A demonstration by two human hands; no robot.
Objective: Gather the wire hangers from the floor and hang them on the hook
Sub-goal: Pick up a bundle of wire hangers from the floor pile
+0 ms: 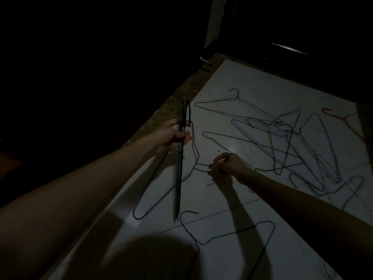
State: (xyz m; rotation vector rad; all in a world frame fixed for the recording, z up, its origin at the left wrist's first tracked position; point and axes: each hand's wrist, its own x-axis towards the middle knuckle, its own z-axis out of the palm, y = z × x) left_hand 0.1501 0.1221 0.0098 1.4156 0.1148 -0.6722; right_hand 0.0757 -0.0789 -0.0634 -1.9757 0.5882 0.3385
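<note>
Dark green hangers (179, 158) in hand; blue hanger (193, 142), black hanger (242, 138), reddish hanger (339, 118); white tiled floor (252, 77).

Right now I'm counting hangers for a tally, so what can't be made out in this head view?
- The hook: nowhere in view; the upper left is dark.
- Tangled hangers: wires overlap, so no exact count.
- Held hangers in the left hand: seen edge-on, number unclear.
- Right hand: fingertips at the blue hanger; grip too dim to tell.
</note>
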